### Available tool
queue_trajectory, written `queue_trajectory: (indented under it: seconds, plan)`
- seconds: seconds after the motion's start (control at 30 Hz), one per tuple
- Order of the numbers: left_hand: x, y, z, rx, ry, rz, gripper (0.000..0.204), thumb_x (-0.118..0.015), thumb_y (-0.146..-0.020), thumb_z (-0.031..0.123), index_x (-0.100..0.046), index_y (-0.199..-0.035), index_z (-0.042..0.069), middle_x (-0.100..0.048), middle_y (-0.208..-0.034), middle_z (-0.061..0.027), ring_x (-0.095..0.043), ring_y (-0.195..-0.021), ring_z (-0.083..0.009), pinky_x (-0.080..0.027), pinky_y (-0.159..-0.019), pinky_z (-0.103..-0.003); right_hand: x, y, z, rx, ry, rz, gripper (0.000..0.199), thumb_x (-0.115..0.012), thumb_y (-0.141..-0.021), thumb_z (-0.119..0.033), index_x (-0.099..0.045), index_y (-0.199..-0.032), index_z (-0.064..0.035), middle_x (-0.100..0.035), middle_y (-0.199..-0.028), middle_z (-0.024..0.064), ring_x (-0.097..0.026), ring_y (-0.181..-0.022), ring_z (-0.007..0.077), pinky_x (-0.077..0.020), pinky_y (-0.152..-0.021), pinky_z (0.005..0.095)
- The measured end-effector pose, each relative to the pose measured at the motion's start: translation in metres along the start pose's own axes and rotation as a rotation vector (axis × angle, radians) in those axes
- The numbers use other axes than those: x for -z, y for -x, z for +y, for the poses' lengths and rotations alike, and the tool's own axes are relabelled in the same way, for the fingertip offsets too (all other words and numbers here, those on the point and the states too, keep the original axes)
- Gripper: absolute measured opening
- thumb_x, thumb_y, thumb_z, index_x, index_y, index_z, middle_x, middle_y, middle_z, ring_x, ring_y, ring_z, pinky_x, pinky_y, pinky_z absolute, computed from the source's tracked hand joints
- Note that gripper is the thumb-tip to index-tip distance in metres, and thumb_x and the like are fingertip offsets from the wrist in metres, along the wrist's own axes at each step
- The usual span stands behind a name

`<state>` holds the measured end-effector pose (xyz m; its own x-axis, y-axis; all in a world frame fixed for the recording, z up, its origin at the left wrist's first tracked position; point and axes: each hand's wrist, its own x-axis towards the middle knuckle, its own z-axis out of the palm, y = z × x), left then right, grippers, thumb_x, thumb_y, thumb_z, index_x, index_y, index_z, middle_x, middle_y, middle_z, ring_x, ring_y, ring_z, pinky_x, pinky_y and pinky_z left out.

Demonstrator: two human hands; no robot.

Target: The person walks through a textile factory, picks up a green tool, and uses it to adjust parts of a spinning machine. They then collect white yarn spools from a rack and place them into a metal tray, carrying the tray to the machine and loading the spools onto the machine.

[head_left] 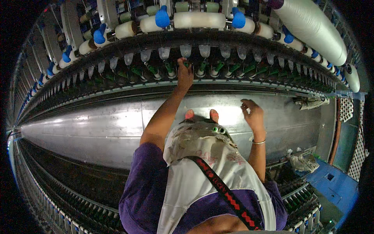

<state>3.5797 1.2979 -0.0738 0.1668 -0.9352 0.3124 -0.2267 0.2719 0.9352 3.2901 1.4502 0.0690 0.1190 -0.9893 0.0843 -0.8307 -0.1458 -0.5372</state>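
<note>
Reaching forward to a row of spindles, my left hand (184, 74) has its thumb and fingers around the top of a green bobbin (186, 64). The hand covers the lower part of that bobbin. Similar green bobbins (201, 68) stand on both sides of it, each below a grey cone-shaped piece (204, 51). My right hand (253, 114) hangs in the air over the metal floor, well apart from the machine. Its fingers are loosely bent and spread, and nothing shows in them. In the cloth apron pouch (194, 136) at my waist sit two green-and-white tube ends (218, 130).
White rollers (199, 20) with blue holders (162, 16) line the machine above the spindles. A large white yarn package (311, 29) hangs at the far right. Behind me runs another spindle row (78, 199). A blue panel (331, 181) and crumpled sacking (304, 163) lie to the right.
</note>
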Motion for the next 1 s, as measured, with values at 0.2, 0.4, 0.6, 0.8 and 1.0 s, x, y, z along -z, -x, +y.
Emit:
queue_trajectory:
  seconds: [0.2, 0.4, 0.6, 0.8, 1.0]
  plan:
    - [0.039, -0.026, 0.116, -0.11, 0.08, 0.006, 0.026, -0.054, -0.095, 0.02, -0.043, -0.114, 0.005, -0.046, -0.076, -0.0044, -0.046, -0.068, -0.0156, -0.044, -0.077, -0.032, -0.019, 0.025, -0.024, 0.009, -0.054, -0.093, 0.021, -0.066, -0.077, -0.004, -0.066, -0.098, -0.0032, -0.067, -0.089, 0.0113, -0.065, -0.074, 0.0256, -0.051, -0.067, 0.0355]
    - [0.129, -0.007, 0.213, 0.079, 1.091, 0.232, 0.023, -0.057, -0.095, 0.028, -0.049, -0.087, 0.008, -0.045, -0.077, -0.0052, -0.048, -0.074, -0.0188, -0.043, -0.092, -0.043, -0.025, 0.027, -0.044, 0.068, 0.004, -0.203, 0.023, -0.066, -0.077, -0.005, -0.067, -0.1, -0.0077, -0.068, -0.087, 0.0087, -0.065, -0.08, 0.0262, -0.0513, -0.07, 0.0376]
    - [0.137, 0.057, 0.232, 0.354, 1.533, 0.188, 0.024, -0.05, -0.097, 0.024, -0.048, -0.08, 0.007, -0.04, -0.071, -0.0033, -0.044, -0.071, -0.0198, -0.036, -0.098, -0.046, -0.008, 0.041, -0.082, 0.251, -0.393, -0.04, 0.011, -0.068, -0.081, -0.004, -0.068, -0.092, 0.0009, -0.069, -0.084, 0.0106, -0.064, -0.072, 0.0192, -0.0494, -0.065, 0.0278]
    - [0.104, 0.115, 0.252, 0.388, 1.555, -0.117, 0.025, -0.054, -0.094, 0.026, -0.049, -0.08, 0.007, -0.038, -0.069, -0.0016, -0.041, -0.069, -0.017, -0.032, -0.097, -0.042, 0.02, 0.071, -0.105, 0.162, -0.692, 0.083, 0.018, -0.065, -0.084, -0.006, -0.069, -0.101, -0.0003, -0.064, -0.094, 0.0069, -0.058, -0.082, 0.0121, -0.0468, -0.07, 0.0233]
    - [0.082, 0.145, 0.264, 0.392, 1.5, -0.276, 0.033, -0.059, -0.091, 0.026, -0.037, -0.071, 0.012, -0.035, -0.065, 0.0013, -0.037, -0.063, -0.0137, -0.031, -0.098, -0.042, 0.012, 0.092, -0.1, -0.091, -1.148, -0.267, 0.02, -0.069, -0.082, -0.006, -0.071, -0.102, -0.0032, -0.06, -0.094, 0.0022, -0.053, -0.083, 0.0095, -0.0434, -0.071, 0.0226]
